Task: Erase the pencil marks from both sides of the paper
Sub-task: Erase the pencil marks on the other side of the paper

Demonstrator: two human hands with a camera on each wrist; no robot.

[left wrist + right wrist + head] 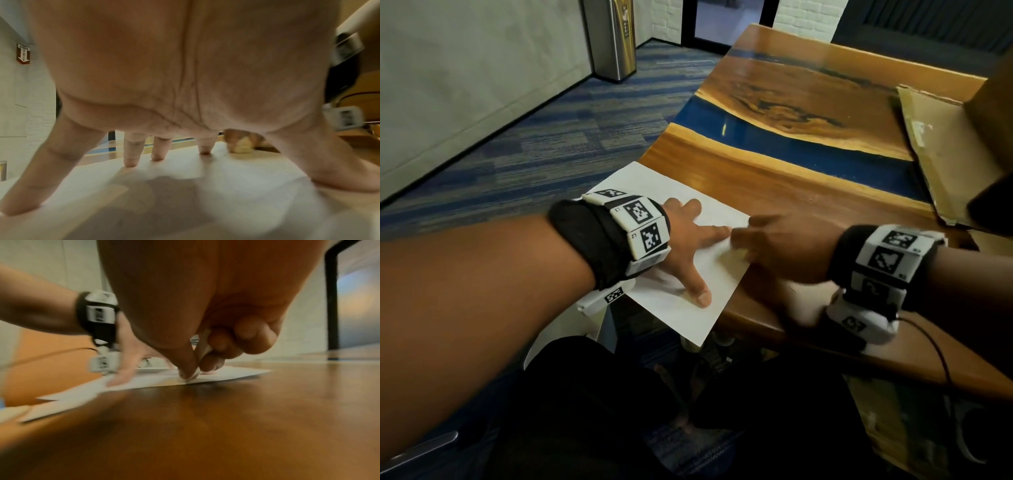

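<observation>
A white sheet of paper (681,318) lies on the near left corner of the wooden table (791,185) and partly overhangs its edge. My left hand (690,245) presses it flat, fingers straight and spread; the left wrist view shows the fingertips (130,160) on the sheet (226,186). My right hand (750,240) is at the paper's right edge. There thumb and curled fingers pinch a white eraser (202,344), its tip down on the paper (236,373). I cannot make out any pencil marks; the picture is blurred around the eraser.
A flattened cardboard sheet (935,144) lies on the table's far right. A blue resin strip (808,144) crosses the wood. A steel bin (616,41) stands on the carpet by the wall. A black cable (938,353) trails from my right wrist.
</observation>
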